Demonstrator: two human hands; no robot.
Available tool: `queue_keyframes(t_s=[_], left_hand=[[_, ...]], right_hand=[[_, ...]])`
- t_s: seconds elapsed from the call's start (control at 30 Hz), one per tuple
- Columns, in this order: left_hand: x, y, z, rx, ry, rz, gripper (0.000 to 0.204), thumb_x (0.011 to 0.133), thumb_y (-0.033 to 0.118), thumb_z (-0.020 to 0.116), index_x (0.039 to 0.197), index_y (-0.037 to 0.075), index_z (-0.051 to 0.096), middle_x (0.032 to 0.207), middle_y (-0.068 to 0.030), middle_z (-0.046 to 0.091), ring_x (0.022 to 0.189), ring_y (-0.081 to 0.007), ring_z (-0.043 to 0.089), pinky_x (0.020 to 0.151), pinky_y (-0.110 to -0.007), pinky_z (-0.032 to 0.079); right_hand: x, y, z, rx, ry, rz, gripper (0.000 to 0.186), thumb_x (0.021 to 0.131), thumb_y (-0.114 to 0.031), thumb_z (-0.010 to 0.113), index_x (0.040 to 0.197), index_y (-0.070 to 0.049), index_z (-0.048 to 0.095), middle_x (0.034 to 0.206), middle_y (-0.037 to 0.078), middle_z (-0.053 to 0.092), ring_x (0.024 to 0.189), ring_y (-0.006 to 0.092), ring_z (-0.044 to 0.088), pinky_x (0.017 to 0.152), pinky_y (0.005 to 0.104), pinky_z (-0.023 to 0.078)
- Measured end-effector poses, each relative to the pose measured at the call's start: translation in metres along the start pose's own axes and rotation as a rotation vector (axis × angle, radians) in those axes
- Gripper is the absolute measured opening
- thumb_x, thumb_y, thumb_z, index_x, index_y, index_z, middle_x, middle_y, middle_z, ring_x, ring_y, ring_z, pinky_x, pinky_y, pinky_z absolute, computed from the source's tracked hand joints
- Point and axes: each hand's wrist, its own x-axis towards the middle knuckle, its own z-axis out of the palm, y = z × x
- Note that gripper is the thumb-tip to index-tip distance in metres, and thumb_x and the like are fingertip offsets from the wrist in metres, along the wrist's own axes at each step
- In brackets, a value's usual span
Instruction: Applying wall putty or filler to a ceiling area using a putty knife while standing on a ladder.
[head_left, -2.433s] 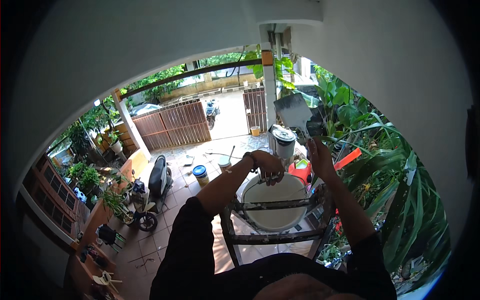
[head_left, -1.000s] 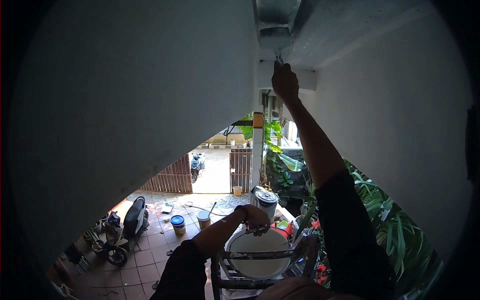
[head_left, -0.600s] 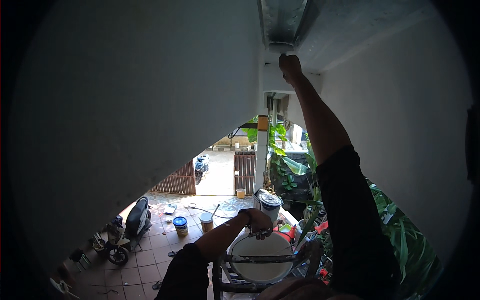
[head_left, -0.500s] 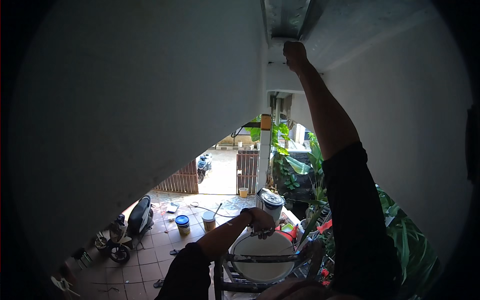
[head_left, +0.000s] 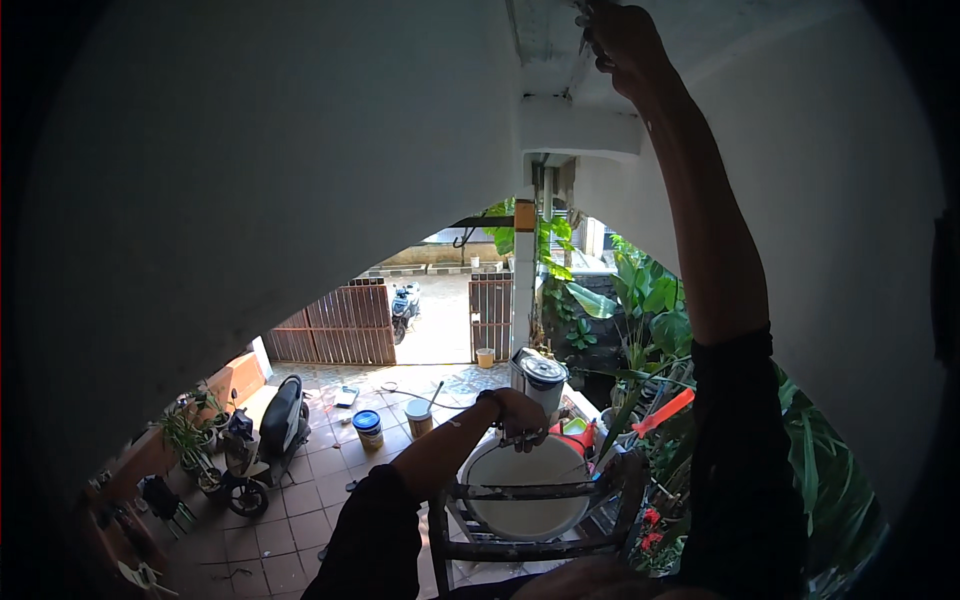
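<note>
My left hand [head_left: 520,418] is closed at the far rim of a large white bucket [head_left: 528,512], gripping its thin dark handle. The bucket sits beyond the dark bars of a paint-spattered ladder [head_left: 525,550]. High above, my right arm is stretched up to the pale ceiling [head_left: 555,75]. The right hand [head_left: 628,45] is closed with its fingers curled. A small part of something shows by the fingertips at the upper edge, but its kind cannot be made out.
Slanting white walls [head_left: 300,150] stand close on both sides. Below on the tiles are a blue-lidded pail [head_left: 367,430], a white pail [head_left: 419,418] and a parked scooter [head_left: 280,425]. Plants [head_left: 640,300] grow at the right. A brown gate [head_left: 350,325] stands farther off.
My right hand has moved up and slightly right along the ceiling. The view has tilted a little, showing more floor at the left. My left hand stays at the bucket.
</note>
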Motion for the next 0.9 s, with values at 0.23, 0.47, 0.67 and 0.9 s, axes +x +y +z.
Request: queue_keyframes(t_s=[0.23, 0.47, 0.67, 0.9], left_hand=[[0.001, 0.002, -0.004, 0.063, -0.019, 0.130, 0.032, 0.074, 0.015, 0.071, 0.099, 0.000, 0.057, 0.086, -0.0110, 0.068, 0.078, -0.0175, 0.067, 0.062, -0.032, 0.054], [-0.003, 0.024, 0.000, -0.174, 0.014, -0.140, 0.026, 0.076, 0.011, 0.067, 0.097, 0.001, 0.056, 0.088, -0.0119, 0.067, 0.077, -0.0187, 0.066, 0.060, -0.033, 0.054], [-0.003, 0.021, -0.001, 0.061, 0.003, 0.008, 0.022, 0.080, 0.014, 0.064, 0.096, 0.001, 0.056, 0.090, -0.0123, 0.067, 0.077, -0.0197, 0.066, 0.060, -0.033, 0.053], [-0.003, 0.029, 0.003, -0.240, 0.072, -0.180, 0.023, 0.085, 0.020, 0.054, 0.097, 0.002, 0.058, 0.085, -0.0119, 0.067, 0.074, -0.0181, 0.066, 0.058, -0.033, 0.053]], right_hand=[[-0.073, -0.038, 0.001, 0.043, 0.027, 0.021, 0.023, 0.088, -0.022, 0.049, 0.074, -0.004, 0.055, 0.054, -0.001, 0.042, 0.041, 0.0078, 0.032, 0.037, 0.0252, 0.027], [-0.105, -0.004, 0.007, -0.109, 0.095, -0.126, 0.031, 0.095, -0.029, 0.044, 0.074, -0.009, 0.049, 0.052, -0.004, 0.035, 0.040, 0.0042, 0.024, 0.036, 0.0222, 0.019], [-0.073, 0.032, 0.008, -0.534, 0.230, -0.506, 0.042, 0.095, -0.032, 0.039, 0.073, 0.000, 0.053, 0.057, 0.018, 0.053, 0.052, 0.0342, 0.053, 0.051, 0.0419, 0.041], [-0.026, 0.081, -0.001, -0.835, 0.310, -0.410, 0.035, 0.096, -0.034, 0.036, 0.090, -0.002, 0.049, 0.070, 0.026, 0.060, 0.069, 0.0449, 0.060, 0.057, 0.0535, 0.046]])
